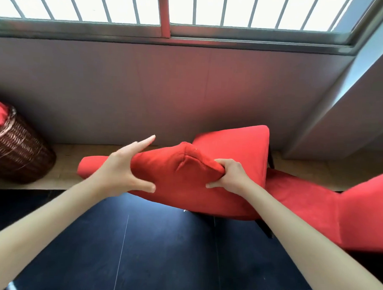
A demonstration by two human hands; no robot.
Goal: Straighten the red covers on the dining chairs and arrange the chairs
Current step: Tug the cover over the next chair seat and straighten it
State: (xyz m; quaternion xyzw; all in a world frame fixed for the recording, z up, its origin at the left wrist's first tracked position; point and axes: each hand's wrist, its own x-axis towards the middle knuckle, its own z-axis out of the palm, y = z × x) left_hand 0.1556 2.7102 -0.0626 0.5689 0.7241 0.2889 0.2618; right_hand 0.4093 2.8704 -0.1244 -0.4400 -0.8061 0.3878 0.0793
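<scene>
A dining chair in a red cover [236,151] stands in front of me, its backrest top towards me and its seat beyond, near the wall. My left hand [128,166] is spread over the left part of the backrest top, thumb below, fingers straight. My right hand [229,176] pinches a bunched fold of the red cover [185,166], which rises in a peak between my hands. The back of a second red-covered chair [363,216] shows at the right edge.
A brown wicker basket [17,152] with red cloth inside sits on a low beige ledge [64,161] at the left. A grey wall [166,89] under a barred window lies just behind the chair. Dark floor tiles [159,253] spread below my arms.
</scene>
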